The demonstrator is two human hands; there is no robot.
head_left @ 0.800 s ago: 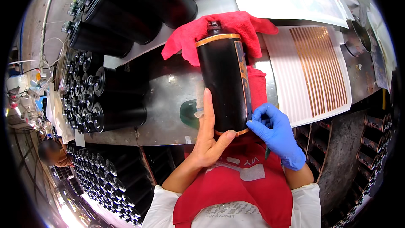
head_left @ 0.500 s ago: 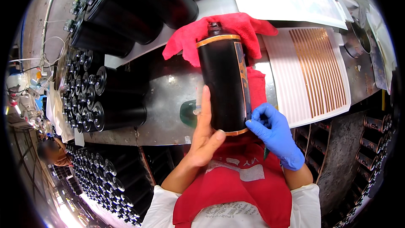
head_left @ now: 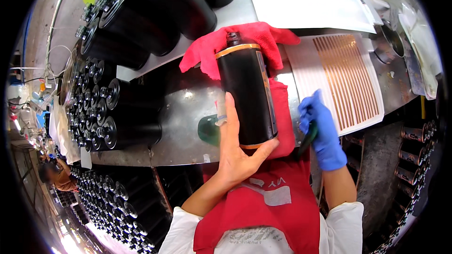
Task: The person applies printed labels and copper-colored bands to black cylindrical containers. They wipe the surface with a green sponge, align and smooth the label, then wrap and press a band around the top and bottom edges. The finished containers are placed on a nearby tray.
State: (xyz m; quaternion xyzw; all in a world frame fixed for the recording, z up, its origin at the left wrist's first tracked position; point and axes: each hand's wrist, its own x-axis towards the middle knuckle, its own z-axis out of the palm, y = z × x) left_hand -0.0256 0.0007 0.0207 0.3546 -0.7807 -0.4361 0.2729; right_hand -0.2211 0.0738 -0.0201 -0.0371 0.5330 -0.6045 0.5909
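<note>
Holding the black bottle (head_left: pixel 246 99) near its base in the left hand (head_left: pixel 238 157), spreading the grip wide around it, with fingers along the left side and thumb by the bottom right edge. Resting the bottle on its side on the red cloth (head_left: pixel 202 54), near the front edge of the tabletop (head_left: pixel 183 108). Curling the grip of the blue-gloved right hand (head_left: pixel 324 131) around a dark green thing (head_left: pixel 308 137), apart from the bottle, near the striped sheet (head_left: pixel 348 82). Having open room on the left, up to the piled bottles (head_left: pixel 136 132).
</note>
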